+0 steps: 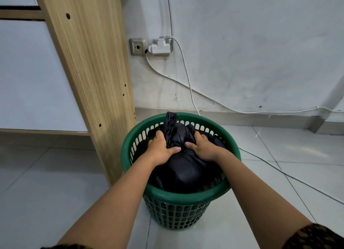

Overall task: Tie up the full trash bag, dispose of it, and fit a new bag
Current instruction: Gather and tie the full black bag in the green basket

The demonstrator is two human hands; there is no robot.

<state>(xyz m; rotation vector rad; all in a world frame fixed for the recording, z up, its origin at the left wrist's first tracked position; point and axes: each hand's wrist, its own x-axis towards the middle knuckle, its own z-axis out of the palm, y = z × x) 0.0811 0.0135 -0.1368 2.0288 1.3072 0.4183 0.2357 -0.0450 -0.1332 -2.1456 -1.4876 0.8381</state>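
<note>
Black trash bag (183,166) fills green basket (178,195)

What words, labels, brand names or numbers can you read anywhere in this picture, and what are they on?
None: no readable text shows in this view.
The black trash bag and green basket carry no print.
The wall socket and white plug adapter show no legible marking; anything there is too small to read.
The wooden panel has only drill holes.

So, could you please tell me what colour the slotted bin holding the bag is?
The bin is dark green; the head view shows it best.
</note>
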